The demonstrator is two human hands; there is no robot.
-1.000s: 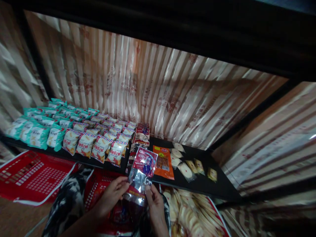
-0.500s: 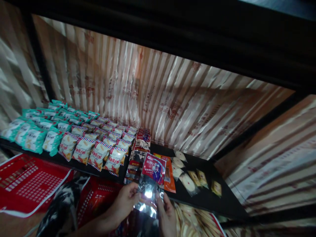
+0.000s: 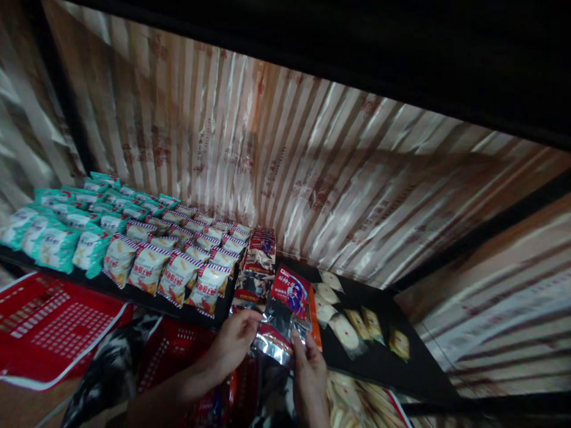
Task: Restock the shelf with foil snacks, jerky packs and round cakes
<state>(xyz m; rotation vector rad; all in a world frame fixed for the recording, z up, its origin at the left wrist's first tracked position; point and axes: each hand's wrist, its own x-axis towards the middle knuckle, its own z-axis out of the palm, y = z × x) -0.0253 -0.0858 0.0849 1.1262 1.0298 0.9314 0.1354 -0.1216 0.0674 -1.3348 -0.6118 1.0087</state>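
Note:
Between my two hands is a dark red and silver snack packet (image 3: 289, 291), its printed face turned up. My left hand (image 3: 238, 339) pinches its near left edge. Fingers of my right hand (image 3: 308, 362) are closed on the near right corner. Just beyond it, a row of matching red and dark packets (image 3: 257, 252) runs back along the black shelf (image 3: 375, 351). An orange packet (image 3: 314, 324) lies partly hidden behind the held one.
Left on the shelf stand white shrimp-snack bags (image 3: 173, 276) and teal bags (image 3: 57, 244) in rows. Pale round packs (image 3: 345, 333) and small yellow packs (image 3: 398, 343) lie right. Red baskets (image 3: 66, 333) sit below. A dark upper shelf (image 3: 357, 47) hangs overhead.
Both hands have shifted slightly right with the packet, which has tilted to the right and now covers more of the orange packet. The camera view has moved a little.

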